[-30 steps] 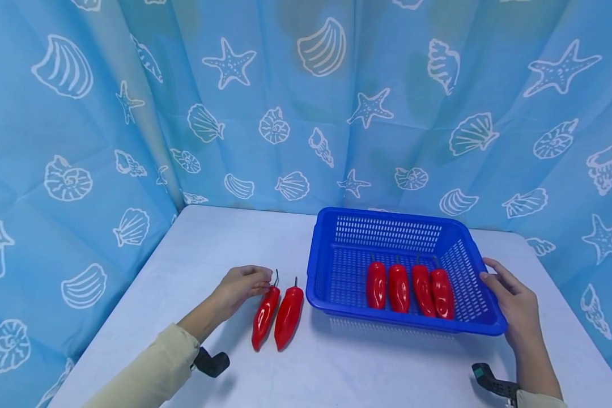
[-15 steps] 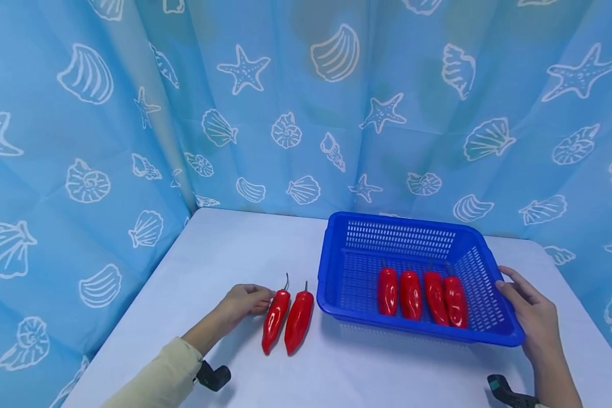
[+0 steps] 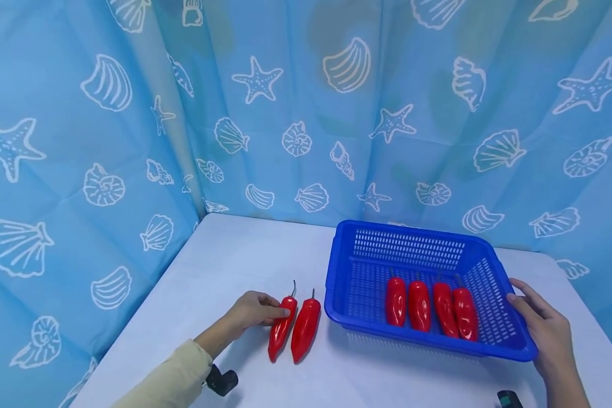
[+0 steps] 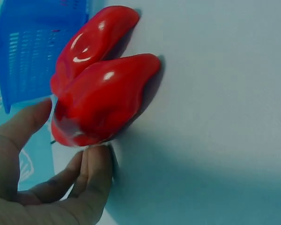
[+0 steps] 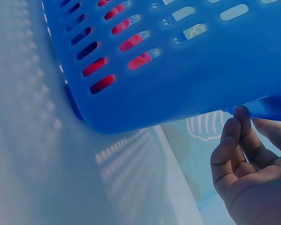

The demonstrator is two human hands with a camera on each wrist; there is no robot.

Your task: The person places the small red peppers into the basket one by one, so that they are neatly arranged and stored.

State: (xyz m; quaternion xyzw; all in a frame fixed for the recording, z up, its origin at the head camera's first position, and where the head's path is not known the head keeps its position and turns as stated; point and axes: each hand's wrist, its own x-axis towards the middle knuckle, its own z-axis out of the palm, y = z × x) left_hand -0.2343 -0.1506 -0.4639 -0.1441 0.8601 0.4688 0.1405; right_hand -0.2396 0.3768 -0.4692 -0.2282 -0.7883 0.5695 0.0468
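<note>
On the white table lie two red peppers side by side, stems pointing away. My left hand [image 3: 257, 310] pinches the left red pepper [image 3: 280, 334] near its stem end, thumb on one side and fingers on the other. The left wrist view shows that pepper [image 4: 105, 96] between thumb and fingertips, still lying on the table. Just beyond it is the other red pepper [image 3: 306, 330], untouched. With thumb and fingers, my right hand [image 3: 547, 334] grips the right rim of a blue plastic basket [image 3: 413, 335]. Several red peppers [image 3: 419, 306] lie in a row inside, towards its right half.
A blue curtain [image 3: 296, 96] with white shell and starfish prints hangs behind and to the left of the white table [image 3: 224, 249]. The basket's near right corner appears raised; the right wrist view shows its slotted wall [image 5: 178, 79] above the table.
The view has shifted, so everything sits further right and down. My left hand has moved from the left pepper's stem onto its body. The right hand has stayed on the basket rim.
</note>
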